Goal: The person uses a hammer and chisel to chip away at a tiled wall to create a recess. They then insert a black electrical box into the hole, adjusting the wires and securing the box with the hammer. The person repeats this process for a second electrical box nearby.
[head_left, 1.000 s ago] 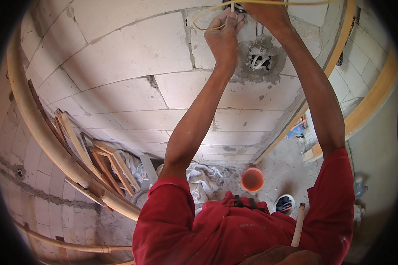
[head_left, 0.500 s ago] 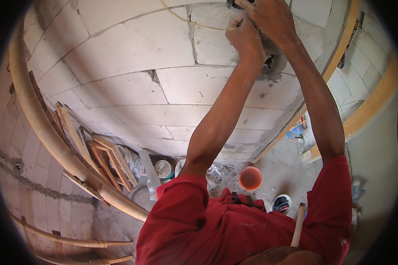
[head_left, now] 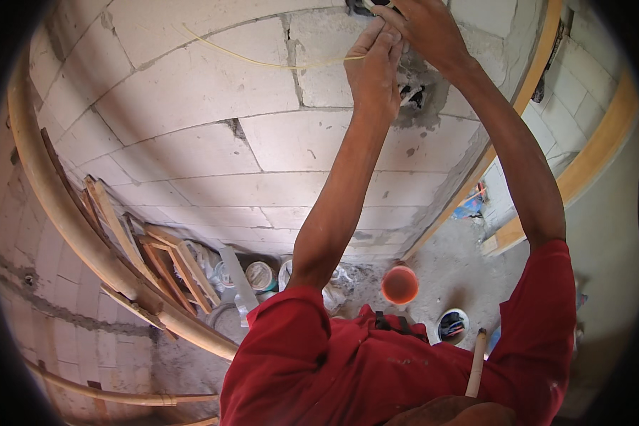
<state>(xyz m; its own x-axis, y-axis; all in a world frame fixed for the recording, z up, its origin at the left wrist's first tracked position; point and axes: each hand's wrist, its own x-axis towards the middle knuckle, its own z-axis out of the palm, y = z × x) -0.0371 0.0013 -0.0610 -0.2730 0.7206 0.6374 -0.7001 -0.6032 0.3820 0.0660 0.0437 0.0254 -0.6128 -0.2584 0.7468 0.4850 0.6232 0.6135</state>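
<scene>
Both arms reach up to the pale block wall (head_left: 192, 149). My left hand (head_left: 374, 74) is closed in a pinch on a thin yellowish wire (head_left: 263, 65), whose free end trails leftward across the blocks. Touching it from the right, my right hand (head_left: 427, 34) has its fingers bent together beside a black recessed box (head_left: 358, 7) at the top edge. What the right fingers grip is hidden. Below the hands, a second dark opening (head_left: 413, 97) with a bit of pale wire sits in a patch of grey mortar.
On the floor stand an orange-red bucket (head_left: 400, 285), a white bucket with tools (head_left: 452, 326) and a teal-sided tub (head_left: 260, 275). Wooden frames (head_left: 181, 266) lean at the left, behind a long pole (head_left: 67, 220). A wooden post (head_left: 508, 131) edges the wall's right side. A cigarette (head_left: 477, 363) juts in low.
Both hands have shifted slightly left and the left hand has turned more upright, its fingers now against the right hand. The wire's free end has dropped into view, showing less slack above.
</scene>
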